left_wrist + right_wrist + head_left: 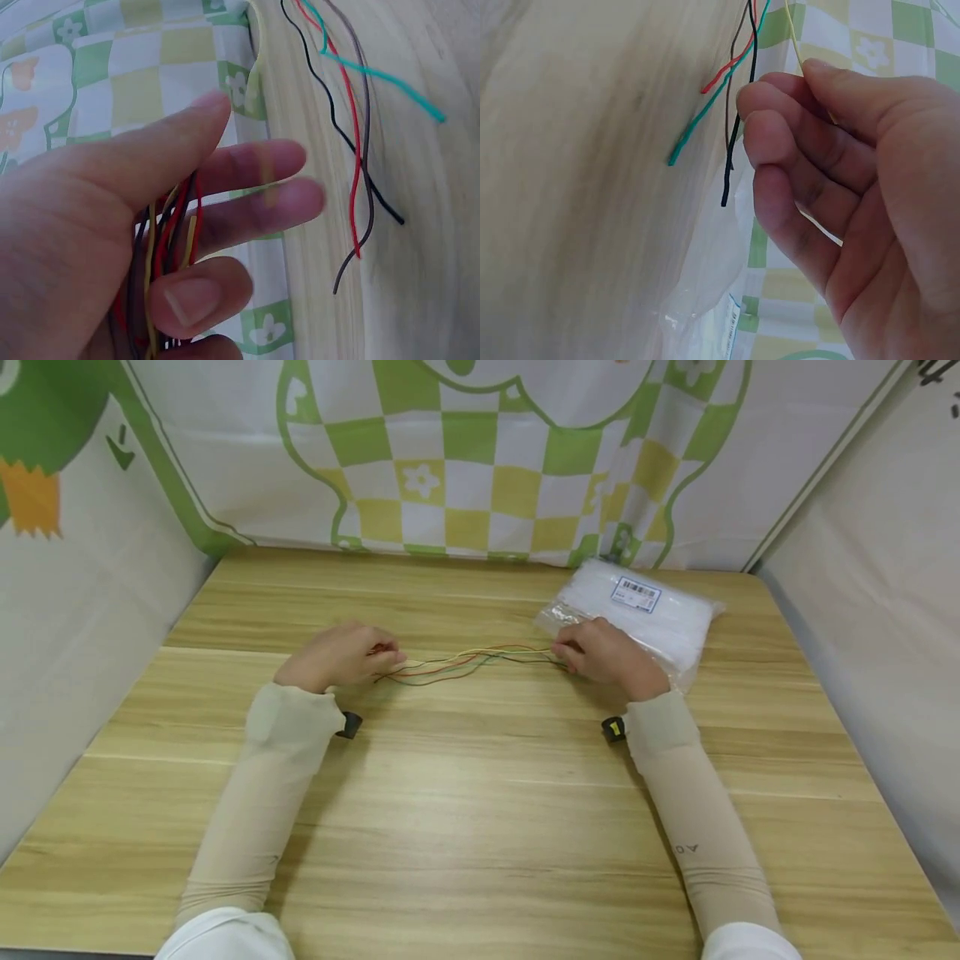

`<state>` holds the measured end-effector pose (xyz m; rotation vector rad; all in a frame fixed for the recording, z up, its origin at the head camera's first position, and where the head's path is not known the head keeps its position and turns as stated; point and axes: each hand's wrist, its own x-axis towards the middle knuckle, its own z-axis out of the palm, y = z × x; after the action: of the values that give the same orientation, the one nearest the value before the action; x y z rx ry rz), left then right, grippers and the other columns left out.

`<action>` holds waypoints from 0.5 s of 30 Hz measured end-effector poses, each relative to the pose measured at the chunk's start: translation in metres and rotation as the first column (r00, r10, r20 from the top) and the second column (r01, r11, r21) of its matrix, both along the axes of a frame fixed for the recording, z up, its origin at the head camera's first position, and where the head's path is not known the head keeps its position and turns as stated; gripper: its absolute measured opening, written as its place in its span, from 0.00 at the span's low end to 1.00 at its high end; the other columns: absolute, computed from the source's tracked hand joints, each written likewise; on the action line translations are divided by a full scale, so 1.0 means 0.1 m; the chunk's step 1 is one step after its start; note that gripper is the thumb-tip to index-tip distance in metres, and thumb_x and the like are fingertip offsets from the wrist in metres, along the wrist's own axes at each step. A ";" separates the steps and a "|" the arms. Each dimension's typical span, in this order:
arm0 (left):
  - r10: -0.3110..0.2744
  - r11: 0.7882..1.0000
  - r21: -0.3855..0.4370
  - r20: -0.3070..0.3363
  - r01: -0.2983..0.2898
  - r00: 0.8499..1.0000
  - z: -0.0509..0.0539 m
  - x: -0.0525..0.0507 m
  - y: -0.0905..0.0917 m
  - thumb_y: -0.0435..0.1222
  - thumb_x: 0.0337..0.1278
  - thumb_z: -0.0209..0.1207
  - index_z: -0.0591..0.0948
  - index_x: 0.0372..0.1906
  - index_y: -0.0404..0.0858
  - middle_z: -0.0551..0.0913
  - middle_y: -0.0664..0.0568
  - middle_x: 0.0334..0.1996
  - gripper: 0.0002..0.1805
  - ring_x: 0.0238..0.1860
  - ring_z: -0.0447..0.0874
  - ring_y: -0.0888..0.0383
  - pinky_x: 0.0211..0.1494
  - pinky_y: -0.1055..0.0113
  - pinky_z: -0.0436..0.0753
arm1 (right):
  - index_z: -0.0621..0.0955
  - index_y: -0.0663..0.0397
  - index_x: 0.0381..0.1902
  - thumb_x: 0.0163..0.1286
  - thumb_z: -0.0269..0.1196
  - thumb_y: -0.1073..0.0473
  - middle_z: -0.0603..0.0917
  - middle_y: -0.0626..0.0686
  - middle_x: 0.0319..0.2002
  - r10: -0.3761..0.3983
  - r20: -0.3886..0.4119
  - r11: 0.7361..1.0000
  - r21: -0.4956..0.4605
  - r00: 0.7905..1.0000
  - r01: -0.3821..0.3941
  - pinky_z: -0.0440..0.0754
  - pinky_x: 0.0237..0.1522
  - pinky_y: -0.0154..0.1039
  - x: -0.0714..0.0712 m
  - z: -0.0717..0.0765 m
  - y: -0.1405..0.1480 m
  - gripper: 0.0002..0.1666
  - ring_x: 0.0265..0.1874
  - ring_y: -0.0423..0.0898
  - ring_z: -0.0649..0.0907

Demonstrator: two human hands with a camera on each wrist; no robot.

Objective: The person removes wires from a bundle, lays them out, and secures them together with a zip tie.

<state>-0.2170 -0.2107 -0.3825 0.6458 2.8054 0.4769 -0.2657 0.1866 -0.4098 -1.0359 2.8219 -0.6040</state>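
Observation:
In the head view my left hand [341,656] is left of the table's middle. Its curled lower fingers hold a bundle of thin red, black and yellow wires [161,244] against the palm. The thumb is raised apart from two straighter fingers. My right hand [607,656] pinches a yellow wire [793,34] between thumb and forefinger, its other fingers curled. Between the hands, over the table, stretch loose wires: a red wire [354,172], a black wire [330,112], a brown wire [367,135] and a green wire [697,131]. Some wire ends behind the left fingers are hidden.
A clear plastic bag with white contents [675,631] and a barcode label [636,594] lies behind and beside the right hand. The wooden table [480,827] meets a checked green and yellow cloth [468,485] at the back. Pale cloth walls stand at both sides.

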 end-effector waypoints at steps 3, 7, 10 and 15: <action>0.010 1.000 0.006 -0.037 -0.010 0.999 0.01 -0.01 -0.02 0.43 0.80 0.58 0.89 0.48 0.39 0.89 0.50 0.39 0.14 0.36 0.81 0.54 0.46 0.54 0.80 | 0.83 0.53 0.27 0.81 0.61 0.57 0.79 0.47 0.19 0.001 -0.011 1.000 0.003 1.000 -0.001 0.75 0.34 0.41 0.01 0.01 -0.01 0.18 0.20 0.42 0.75; 0.018 1.000 0.006 -0.067 -0.017 0.998 0.03 0.00 -0.03 0.42 0.80 0.57 0.88 0.48 0.38 0.90 0.48 0.42 0.14 0.38 0.82 0.53 0.48 0.53 0.80 | 0.82 0.53 0.26 0.81 0.62 0.56 0.79 0.48 0.20 -0.012 -0.008 1.000 0.010 1.000 0.012 0.74 0.33 0.41 0.02 0.03 0.00 0.19 0.20 0.43 0.74; 0.015 1.000 -0.004 -0.079 -0.016 0.997 0.03 0.01 0.00 0.43 0.79 0.58 0.88 0.46 0.38 0.87 0.50 0.35 0.13 0.33 0.78 0.54 0.41 0.57 0.77 | 0.84 0.53 0.28 0.81 0.63 0.54 0.82 0.49 0.23 -0.042 0.011 0.999 0.018 0.999 0.042 0.75 0.33 0.41 0.03 0.05 0.01 0.18 0.22 0.43 0.75; -0.003 1.000 -0.021 -0.115 0.001 0.993 0.03 0.02 0.08 0.45 0.75 0.63 0.86 0.37 0.43 0.78 0.54 0.24 0.12 0.27 0.71 0.57 0.33 0.63 0.68 | 0.88 0.53 0.31 0.79 0.65 0.53 0.87 0.50 0.27 -0.093 0.025 0.996 0.016 0.995 0.092 0.77 0.35 0.41 0.05 0.10 0.07 0.16 0.24 0.43 0.78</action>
<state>-0.2152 -0.2030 -0.3799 0.6928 2.9128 0.4228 -0.2602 0.1932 -0.3999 -0.8927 2.8608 -0.5984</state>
